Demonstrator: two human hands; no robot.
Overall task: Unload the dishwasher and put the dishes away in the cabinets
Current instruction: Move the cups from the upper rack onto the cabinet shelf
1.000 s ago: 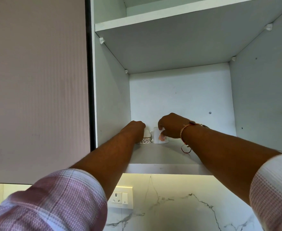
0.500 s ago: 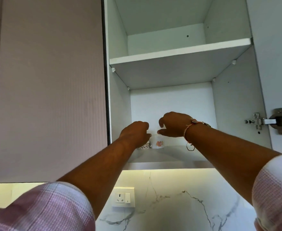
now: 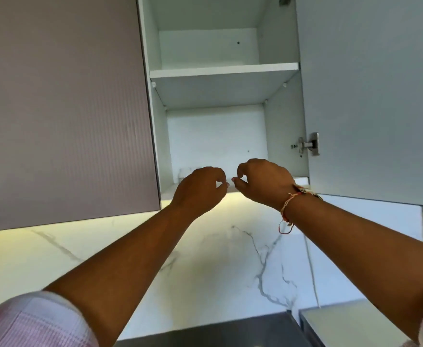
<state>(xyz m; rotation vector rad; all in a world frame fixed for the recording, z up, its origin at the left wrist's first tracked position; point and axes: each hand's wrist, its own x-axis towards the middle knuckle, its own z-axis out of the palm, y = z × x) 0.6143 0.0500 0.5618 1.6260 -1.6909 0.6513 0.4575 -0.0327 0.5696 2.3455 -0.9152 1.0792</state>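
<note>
1. The left hand (image 3: 200, 189) and right hand (image 3: 263, 181) hang side by side just in front of the front edge of the lower shelf (image 3: 168, 192) in the open cabinet (image 3: 280, 126), their fingertips nearly meeting.
2. Both hands are loosely curled and empty, with nothing pinched between thumb and fingers.
3. No dish shows anywhere. The low angle and the hands hide the top of the lower shelf, and the upper shelf (image 3: 224, 70) shows only its front edge and underside.
4. The dishwasher is out of view. I judge that the next dish lies somewhere below the frame, so the coming reach turns downward, away from the cabinet.
5. Neither hand looks nearer to that reach. The right sits slightly higher, close to the open door (image 3: 368, 96).
</note>
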